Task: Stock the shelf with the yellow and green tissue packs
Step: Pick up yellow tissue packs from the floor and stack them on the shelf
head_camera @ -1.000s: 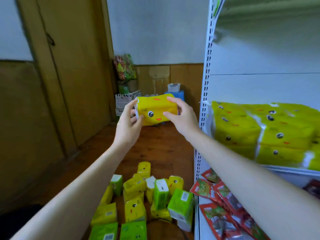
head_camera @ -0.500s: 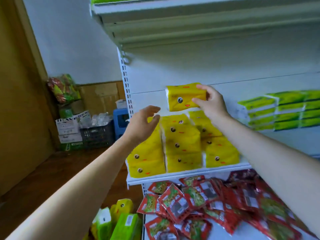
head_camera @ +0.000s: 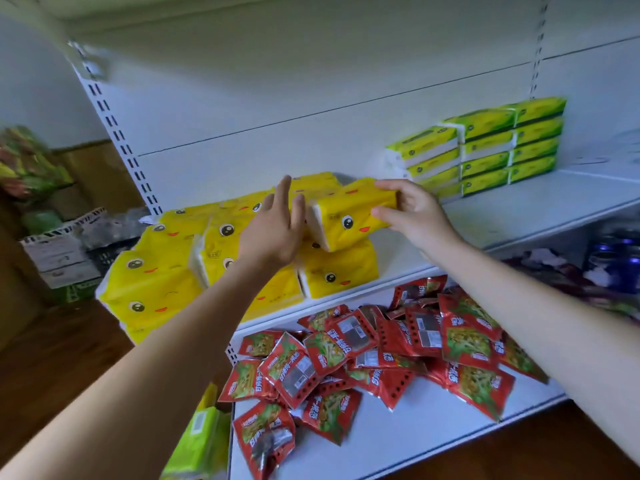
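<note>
White Chinese characters run across the red snack packets (head_camera: pixel 349 348) on the lower shelf (head_camera: pixel 398 441), sideways or upside down and too blurred to read with certainty; each also bears a grey printed panel, illegible. A short line of dark print sits on the yellow tissue packs (head_camera: pixel 214 252), too small to read. The green tissue packs (head_camera: pixel 485 147) carry a round dark mark, unreadable. A white barcode label stands on the green pack (head_camera: pixel 204 445) at bottom left, digits blurred
</note>
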Demonstrator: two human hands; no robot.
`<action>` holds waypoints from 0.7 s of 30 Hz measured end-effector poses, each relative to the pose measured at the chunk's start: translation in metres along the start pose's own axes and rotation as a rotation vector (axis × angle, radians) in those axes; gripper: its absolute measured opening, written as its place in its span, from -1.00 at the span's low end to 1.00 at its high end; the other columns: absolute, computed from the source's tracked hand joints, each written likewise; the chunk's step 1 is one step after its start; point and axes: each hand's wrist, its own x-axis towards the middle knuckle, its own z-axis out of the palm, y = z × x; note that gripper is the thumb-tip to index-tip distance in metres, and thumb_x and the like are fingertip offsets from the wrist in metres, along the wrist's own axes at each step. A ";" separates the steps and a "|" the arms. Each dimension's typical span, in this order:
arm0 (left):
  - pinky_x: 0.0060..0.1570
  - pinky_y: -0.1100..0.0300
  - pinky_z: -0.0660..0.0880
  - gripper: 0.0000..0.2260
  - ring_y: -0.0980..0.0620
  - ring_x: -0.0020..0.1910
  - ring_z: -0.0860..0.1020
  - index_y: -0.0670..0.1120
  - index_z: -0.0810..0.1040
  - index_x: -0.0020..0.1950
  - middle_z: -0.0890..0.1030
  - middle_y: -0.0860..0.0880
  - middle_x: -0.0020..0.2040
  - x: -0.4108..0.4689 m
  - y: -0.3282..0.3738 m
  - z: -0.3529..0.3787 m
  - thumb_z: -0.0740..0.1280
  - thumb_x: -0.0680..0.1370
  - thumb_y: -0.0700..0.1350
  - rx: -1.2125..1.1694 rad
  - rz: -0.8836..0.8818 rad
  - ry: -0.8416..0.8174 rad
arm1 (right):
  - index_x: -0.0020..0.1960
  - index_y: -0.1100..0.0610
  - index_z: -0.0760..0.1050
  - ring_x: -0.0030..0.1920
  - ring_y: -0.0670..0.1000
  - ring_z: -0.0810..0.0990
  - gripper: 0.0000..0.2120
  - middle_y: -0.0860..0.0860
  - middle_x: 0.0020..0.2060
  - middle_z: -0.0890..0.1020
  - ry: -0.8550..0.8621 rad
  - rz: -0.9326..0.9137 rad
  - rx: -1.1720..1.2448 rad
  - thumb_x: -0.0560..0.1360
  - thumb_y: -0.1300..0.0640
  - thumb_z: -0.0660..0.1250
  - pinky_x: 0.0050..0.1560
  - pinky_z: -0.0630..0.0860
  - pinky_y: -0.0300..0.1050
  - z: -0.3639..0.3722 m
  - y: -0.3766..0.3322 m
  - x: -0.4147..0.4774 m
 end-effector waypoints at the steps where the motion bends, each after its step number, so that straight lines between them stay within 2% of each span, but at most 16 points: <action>1: 0.27 0.03 0.30 -0.52 -0.11 0.41 0.31 0.04 0.05 0.54 0.26 -0.10 0.48 0.000 -0.001 -0.001 -0.03 0.64 0.12 0.008 0.016 -0.006 | 0.20 0.19 0.46 -0.06 -0.27 0.56 -0.64 -0.03 -0.02 0.57 -0.031 -0.001 -0.008 0.44 0.40 0.35 0.01 0.51 -0.32 0.006 0.004 -0.004; 3: 0.25 0.02 0.32 -0.49 -0.10 0.40 0.32 0.12 0.03 0.53 0.25 -0.07 0.48 -0.001 -0.001 -0.001 -0.01 0.60 0.21 0.047 0.051 -0.038 | 0.11 0.05 0.49 0.17 -0.08 0.53 -0.67 -0.01 0.09 0.57 -0.032 -0.015 -0.042 0.42 0.32 0.39 0.26 0.44 -0.13 0.020 0.011 -0.008; 4: 0.24 0.01 0.33 -0.47 -0.09 0.40 0.32 0.15 0.04 0.52 0.25 -0.05 0.47 -0.002 -0.002 -0.001 0.01 0.57 0.25 0.082 0.066 -0.062 | 0.09 -0.01 0.50 0.21 -0.03 0.51 -0.68 -0.03 0.11 0.56 -0.008 -0.028 -0.073 0.42 0.27 0.42 0.30 0.41 -0.10 0.026 0.013 -0.010; 7: 0.28 -0.04 0.33 -0.38 -0.12 0.42 0.29 0.21 0.09 0.50 0.27 -0.02 0.46 -0.003 -0.003 0.002 0.11 0.48 0.36 0.264 0.102 -0.125 | 0.17 0.03 0.52 0.15 -0.07 0.51 -0.67 -0.05 0.12 0.58 0.054 -0.071 -0.223 0.42 0.14 0.44 0.20 0.45 -0.16 0.039 0.012 -0.017; 10: 0.32 -0.03 0.28 -0.36 -0.13 0.42 0.28 0.19 0.18 0.47 0.32 0.00 0.44 -0.005 -0.006 0.005 0.17 0.45 0.37 0.420 0.153 -0.126 | 0.24 0.01 0.48 0.12 -0.07 0.52 -0.60 -0.05 0.17 0.57 0.014 -0.109 -0.386 0.42 0.05 0.42 0.11 0.47 -0.14 0.031 0.008 -0.017; 12: 0.29 -0.01 0.31 -0.39 -0.12 0.39 0.32 0.17 0.23 0.46 0.38 -0.01 0.40 -0.005 -0.007 0.006 0.17 0.46 0.36 0.471 0.168 -0.116 | 0.27 -0.01 0.45 0.17 -0.06 0.51 -0.57 -0.05 0.20 0.55 -0.064 -0.076 -0.343 0.42 0.06 0.43 0.18 0.45 -0.13 0.021 0.009 -0.015; 14: 0.27 0.01 0.32 -0.40 -0.12 0.38 0.33 0.14 0.26 0.44 0.41 -0.02 0.38 -0.003 -0.007 0.007 0.17 0.46 0.36 0.486 0.167 -0.118 | 0.25 -0.04 0.44 0.20 -0.02 0.52 -0.59 -0.03 0.20 0.55 -0.120 -0.030 -0.270 0.43 0.09 0.43 0.26 0.45 -0.01 0.014 0.012 -0.014; 17: 0.28 0.00 0.30 -0.38 -0.13 0.39 0.31 0.10 0.26 0.45 0.40 -0.03 0.39 -0.001 -0.007 0.009 0.19 0.46 0.35 0.493 0.158 -0.126 | 0.23 -0.08 0.43 0.17 0.01 0.54 -0.59 -0.01 0.20 0.55 -0.135 -0.010 -0.267 0.42 0.11 0.43 0.25 0.46 0.09 0.012 0.018 -0.014; 21: 0.31 -0.03 0.29 -0.31 -0.11 0.41 0.28 0.10 0.20 0.48 0.35 -0.03 0.42 -0.004 -0.007 0.006 0.24 0.43 0.34 0.376 0.145 -0.095 | 0.41 0.00 0.26 0.27 -0.03 0.43 -0.39 0.04 0.32 0.41 -0.087 0.002 -0.249 0.43 0.08 0.42 0.28 0.37 -0.11 0.014 0.005 -0.014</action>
